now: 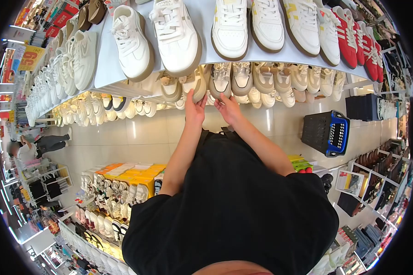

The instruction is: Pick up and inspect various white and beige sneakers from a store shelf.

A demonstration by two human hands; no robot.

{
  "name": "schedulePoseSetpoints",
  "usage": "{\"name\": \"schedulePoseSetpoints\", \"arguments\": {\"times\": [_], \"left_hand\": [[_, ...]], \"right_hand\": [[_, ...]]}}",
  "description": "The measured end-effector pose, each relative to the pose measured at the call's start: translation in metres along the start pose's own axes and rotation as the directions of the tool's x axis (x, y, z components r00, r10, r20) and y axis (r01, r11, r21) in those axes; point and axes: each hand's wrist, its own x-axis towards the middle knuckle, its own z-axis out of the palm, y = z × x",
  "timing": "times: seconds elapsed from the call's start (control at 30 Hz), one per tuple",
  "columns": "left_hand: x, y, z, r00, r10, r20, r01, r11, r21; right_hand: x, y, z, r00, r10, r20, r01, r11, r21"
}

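Both hands reach to the lower shelf of shoes. My left hand (196,109) has its fingers apart, with the fingertips at the toe of a cream shoe (192,85). Beside it my right hand (228,109) is spread, its fingertips touching the toe of a white and grey shoe (220,81). Neither hand is wrapped round a shoe. Above, on the upper shelf (179,81), stand white sneakers (176,39) with brown soles.
A dark basket with a blue rim (338,133) stands on the floor (270,126) at the right. Yellow boxes (135,176) and more shoe racks lie behind me. A person (30,149) is at the far left. Red sneakers (346,34) are at the upper right.
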Motion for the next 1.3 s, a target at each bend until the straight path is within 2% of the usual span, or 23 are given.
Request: {"name": "schedulePoseSetpoints", "arguments": {"times": [0.13, 0.27, 0.37, 0.4, 0.5, 0.6, 0.73, 0.83, 0.87, 0.93, 0.97, 1.03, 1.13, 1.2, 1.3], "left_hand": [[-0.035, 0.012, -0.017, 0.998, -0.015, 0.06, 0.017, 0.999, -0.033], [-0.066, 0.022, -0.042, 0.996, -0.018, 0.083, 0.019, 1.0, -0.008], [-0.087, 0.028, -0.064, 0.996, -0.02, 0.09, 0.019, 1.0, 0.01], [-0.098, 0.03, -0.065, 0.995, -0.017, 0.096, 0.015, 1.0, 0.017], [-0.12, 0.031, -0.076, 0.994, 0.024, 0.111, -0.038, 0.991, 0.125], [-0.146, 0.033, -0.071, 0.988, 0.08, 0.133, -0.113, 0.957, 0.267], [-0.172, 0.037, -0.052, 0.983, 0.074, 0.169, -0.146, 0.869, 0.472], [-0.179, 0.036, -0.04, 0.948, 0.097, 0.305, -0.301, 0.591, 0.749], [-0.182, 0.034, -0.033, 0.95, 0.097, 0.298, -0.299, 0.561, 0.772], [-0.189, 0.031, -0.013, 0.954, 0.097, 0.285, -0.294, 0.501, 0.814], [-0.19, 0.03, -0.007, 0.947, 0.103, 0.304, -0.318, 0.425, 0.847], [-0.193, 0.029, 0.002, 0.933, 0.109, 0.344, -0.361, 0.264, 0.895], [-0.203, 0.027, 0.018, 0.933, 0.024, 0.36, -0.358, 0.19, 0.914], [-0.21, 0.023, 0.028, 0.904, 0.01, 0.427, -0.422, 0.183, 0.888], [-0.208, 0.021, 0.026, 0.889, -0.002, 0.458, -0.449, 0.195, 0.872]], "right_hand": [[0.019, 0.0, 0.0, 1.0, -0.024, 0.005, 0.023, 0.998, 0.057], [0.037, 0.007, -0.001, 0.998, -0.025, -0.065, 0.034, 0.988, 0.149], [0.026, 0.002, 0.01, 0.99, 0.051, -0.133, -0.031, 0.988, 0.148], [0.023, 0.004, 0.009, 0.973, 0.12, -0.199, -0.099, 0.988, 0.117], [-0.022, -0.007, 0.031, 0.962, 0.237, -0.135, -0.254, 0.959, -0.127], [-0.069, -0.022, 0.052, 0.99, 0.102, 0.099, -0.058, 0.925, -0.376], [-0.081, -0.042, 0.045, 0.965, -0.07, 0.252, 0.183, 0.868, -0.461], [-0.085, -0.046, 0.025, 0.964, -0.143, 0.225, 0.24, 0.836, -0.494], [-0.079, -0.045, 0.01, 0.972, -0.098, 0.212, 0.181, 0.889, -0.42], [-0.082, -0.048, -0.002, 0.996, 0.062, 0.063, -0.04, 0.953, -0.299], [-0.084, -0.049, -0.007, 0.989, 0.15, -0.001, -0.146, 0.964, -0.224], [-0.088, -0.05, -0.015, 0.973, 0.231, 0.028, -0.219, 0.95, -0.222], [-0.09, -0.054, -0.021, 0.923, 0.382, 0.035, -0.375, 0.918, -0.127], [-0.092, -0.057, -0.021, 0.873, 0.485, 0.057, -0.483, 0.875, -0.044], [-0.096, -0.058, -0.019, 0.846, 0.529, 0.071, -0.53, 0.848, -0.008]]}}
